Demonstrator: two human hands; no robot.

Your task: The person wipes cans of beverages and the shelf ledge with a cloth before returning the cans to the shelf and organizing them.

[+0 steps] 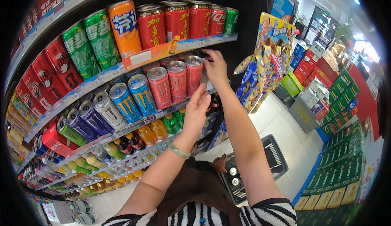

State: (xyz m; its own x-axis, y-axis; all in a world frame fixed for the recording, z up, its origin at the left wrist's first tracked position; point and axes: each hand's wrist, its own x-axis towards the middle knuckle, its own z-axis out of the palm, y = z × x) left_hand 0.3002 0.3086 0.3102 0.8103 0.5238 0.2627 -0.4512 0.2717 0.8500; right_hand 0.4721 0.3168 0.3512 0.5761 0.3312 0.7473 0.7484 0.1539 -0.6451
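Observation:
On the middle shelf stands a row of pink Monster drink cans (178,81) beside blue Monster cans (142,94). My right hand (216,67) reaches in at the row's right end, fingers curved, thumb close to the rim of the rightmost pink can (194,76). Whether the thumb touches that can is unclear. Lower, in front of the shelf edge, my left hand (197,111) is raised with its fingers extended and nothing in it. A pale green bangle (178,150) circles the left wrist.
Overhead, a shelf holds red, green and orange cans (125,30); bottles (148,133) line the shelf below. Snack packets hang from a display stand (265,64) to the right. A dark shopping basket (276,155) with two cans (234,176) is beside me. Stacked green cartons (333,162) stand farther right.

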